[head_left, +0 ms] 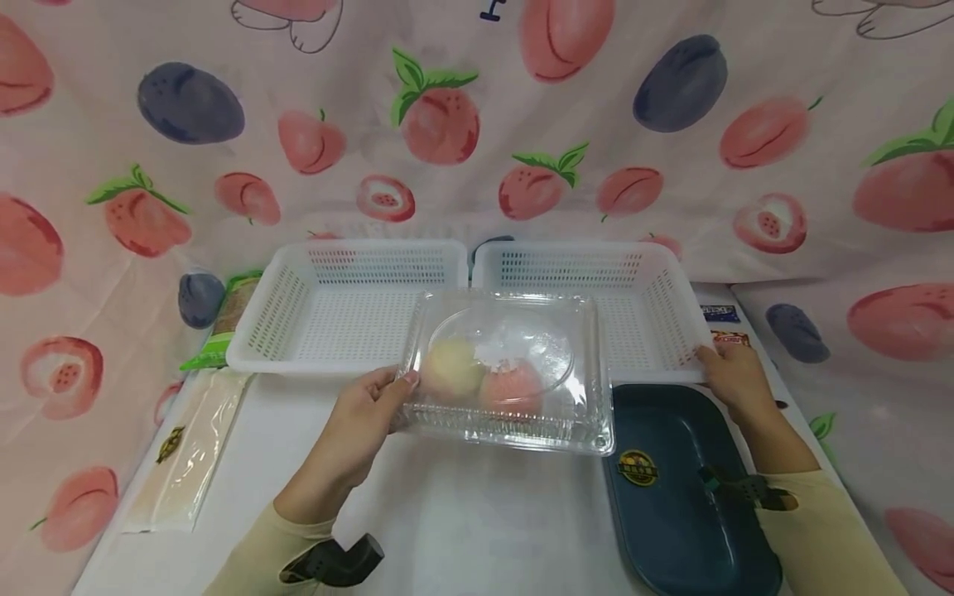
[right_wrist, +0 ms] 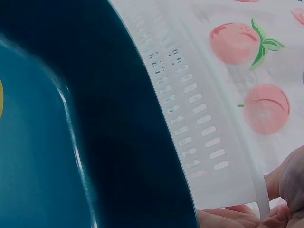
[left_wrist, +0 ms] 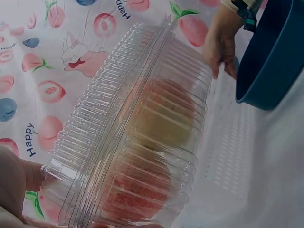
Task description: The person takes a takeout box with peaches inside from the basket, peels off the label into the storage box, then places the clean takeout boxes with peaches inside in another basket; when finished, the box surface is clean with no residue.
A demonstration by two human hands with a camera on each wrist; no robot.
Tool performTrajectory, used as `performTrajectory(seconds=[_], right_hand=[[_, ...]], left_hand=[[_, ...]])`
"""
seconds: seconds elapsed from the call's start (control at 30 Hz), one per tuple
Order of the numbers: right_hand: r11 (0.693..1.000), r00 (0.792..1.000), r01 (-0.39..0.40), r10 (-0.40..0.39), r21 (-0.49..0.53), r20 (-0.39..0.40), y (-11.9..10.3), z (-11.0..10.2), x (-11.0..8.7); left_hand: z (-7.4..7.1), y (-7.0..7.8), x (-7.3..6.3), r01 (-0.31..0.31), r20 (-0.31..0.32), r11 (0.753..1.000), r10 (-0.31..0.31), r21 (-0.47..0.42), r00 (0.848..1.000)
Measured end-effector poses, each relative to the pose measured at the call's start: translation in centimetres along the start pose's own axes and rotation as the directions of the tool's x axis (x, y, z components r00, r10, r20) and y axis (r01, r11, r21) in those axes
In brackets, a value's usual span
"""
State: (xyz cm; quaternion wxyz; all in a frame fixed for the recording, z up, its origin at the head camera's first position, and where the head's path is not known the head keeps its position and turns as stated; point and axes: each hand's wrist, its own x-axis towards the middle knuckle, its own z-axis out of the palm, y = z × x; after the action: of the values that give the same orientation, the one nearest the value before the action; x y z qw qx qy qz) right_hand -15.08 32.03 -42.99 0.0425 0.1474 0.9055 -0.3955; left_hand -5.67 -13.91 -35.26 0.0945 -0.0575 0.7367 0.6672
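A clear plastic clamshell box (head_left: 514, 372) is held up over the table by my left hand (head_left: 361, 426), which grips its left end with the thumb on the near side. Inside it lie a yellowish round fruit (head_left: 451, 370) and a reddish one (head_left: 512, 387); the left wrist view shows the box's ribbed wall, lid closed. My right hand (head_left: 738, 381) pinches the near right corner of the right white basket (head_left: 656, 331). In the right wrist view, fingers (right_wrist: 228, 218) lie under the basket's rim. The box hides part of both baskets.
Beside the right basket is a second white basket (head_left: 358, 323). A dark blue tray (head_left: 686, 488) lies in front of my right arm. At left are a green bag (head_left: 227, 327) and a flat clear packet (head_left: 190, 455). Small packets (head_left: 720, 314) lie at far right.
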Motion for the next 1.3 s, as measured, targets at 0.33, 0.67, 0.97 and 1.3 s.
performTrajectory(seconds=[0.33,0.67,0.97,1.3], right_hand=[[0.999,0.999,0.045,-0.045,-0.011,-0.015,-0.1,-0.2,-0.2],[1.0,0.999,0.031,-0.031,-0.004,-0.014,-0.3,-0.1,-0.2],[1.0,0.999,0.025,-0.024,0.013,-0.024,-0.1,0.1,0.1],[1.0,0.999,-0.018,0.018,-0.001,-0.041,-0.2,0.2,0.2]], left_hand=[[1.8,1.4,4.2,-0.029,0.008,0.999,0.029,0.042,1.0],[4.4,3.0,8.2,0.02,0.008,0.999,-0.021,0.028,1.0],[7.2,3.9,12.0,0.062,0.019,0.998,-0.063,0.021,0.998],[9.3,4.0,15.2,0.102,0.06,0.995,-0.102,0.002,0.993]])
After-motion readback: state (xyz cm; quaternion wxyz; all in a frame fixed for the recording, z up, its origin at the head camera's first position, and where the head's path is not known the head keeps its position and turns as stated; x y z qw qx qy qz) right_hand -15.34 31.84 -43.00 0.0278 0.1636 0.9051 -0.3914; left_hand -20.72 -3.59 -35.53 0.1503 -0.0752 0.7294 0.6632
